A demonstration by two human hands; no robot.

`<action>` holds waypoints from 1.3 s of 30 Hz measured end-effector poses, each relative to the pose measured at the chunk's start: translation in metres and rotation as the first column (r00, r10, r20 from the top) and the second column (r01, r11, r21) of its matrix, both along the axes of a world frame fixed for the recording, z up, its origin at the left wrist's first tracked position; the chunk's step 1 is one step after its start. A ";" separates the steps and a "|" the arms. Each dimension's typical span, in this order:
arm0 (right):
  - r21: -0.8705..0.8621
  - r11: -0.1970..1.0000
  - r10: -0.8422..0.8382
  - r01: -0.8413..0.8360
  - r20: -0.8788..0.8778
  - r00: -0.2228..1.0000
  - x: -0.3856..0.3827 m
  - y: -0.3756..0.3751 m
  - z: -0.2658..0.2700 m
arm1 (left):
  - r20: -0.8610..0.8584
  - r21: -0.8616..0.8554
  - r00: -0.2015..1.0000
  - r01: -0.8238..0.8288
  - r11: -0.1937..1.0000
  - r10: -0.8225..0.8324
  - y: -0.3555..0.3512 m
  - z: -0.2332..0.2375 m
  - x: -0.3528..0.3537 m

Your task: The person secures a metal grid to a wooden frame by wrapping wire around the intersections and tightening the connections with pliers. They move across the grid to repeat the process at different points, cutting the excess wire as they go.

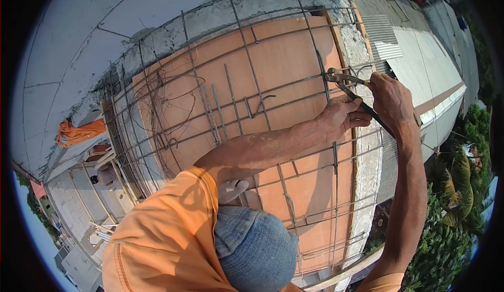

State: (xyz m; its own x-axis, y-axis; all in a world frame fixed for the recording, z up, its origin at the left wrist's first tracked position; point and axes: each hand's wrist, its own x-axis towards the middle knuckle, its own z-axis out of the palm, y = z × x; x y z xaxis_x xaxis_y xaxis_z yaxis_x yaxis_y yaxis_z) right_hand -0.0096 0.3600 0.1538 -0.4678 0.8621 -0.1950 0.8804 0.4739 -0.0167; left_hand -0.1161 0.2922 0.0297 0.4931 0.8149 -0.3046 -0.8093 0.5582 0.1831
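Observation:
A pair of pincers (344, 77) has its jaws at a crossing of the steel rebar grid (256, 71), near the right edge of the plywood. My right hand (391, 97) is wrapped around the upper, yellow-marked handle. Reaching in from the left, my left hand (344, 116) is closed at the lower, dark handle, its thumb against it just below the jaws. Under the bars lies an orange-brown plywood panel (283, 45). A short bent bar (260, 105) rests in the grid left of my hands.
Tangled thin wire (170, 100) lies over the left bars. Rough concrete (367, 171) and a timber strip (336, 40) edge the panel on the right. Beyond are corrugated roofing sheets (378, 29) and trees (446, 239). An orange cloth (81, 132) hangs at far left. My denim-covered knee (257, 244) is below.

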 end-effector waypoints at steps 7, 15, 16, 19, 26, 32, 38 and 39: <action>0.076 0.985 0.122 -0.156 0.335 0.934 0.000 -0.046 0.023 | 0.039 -0.009 0.999 0.021 1.000 -0.020 0.001 -0.004 0.000; 0.162 0.972 0.079 -0.169 0.451 0.889 0.009 -0.047 -0.002 | -0.167 -0.025 0.985 0.045 0.999 -0.048 -0.011 -0.025 -0.002; 0.050 0.995 0.057 -0.088 0.436 0.898 0.004 -0.044 0.003 | -0.273 -0.134 0.959 0.041 0.990 -0.076 -0.012 -0.032 -0.001; -0.283 0.954 -0.011 0.099 0.299 0.954 -0.013 -0.017 0.032 | -0.164 -0.048 0.986 -0.015 0.999 0.007 0.002 -0.027 0.002; -0.994 -0.032 -0.941 -0.106 -0.006 0.338 0.037 -0.034 -0.015 | 0.231 0.044 0.973 -0.012 0.999 0.001 0.024 -0.032 0.006; -0.863 0.380 -0.635 0.334 0.019 0.772 0.021 -0.011 0.025 | 0.370 -0.095 0.927 -0.031 0.995 0.064 0.031 -0.031 0.007; -0.585 0.737 -0.612 0.338 -0.364 0.702 0.094 -0.008 -0.017 | 0.248 -0.161 0.967 -0.016 0.987 0.056 0.030 -0.022 0.004; -0.602 0.744 -0.557 0.290 -0.319 0.767 0.093 -0.020 -0.028 | 0.274 -0.184 0.960 -0.006 0.983 0.057 0.032 -0.019 0.004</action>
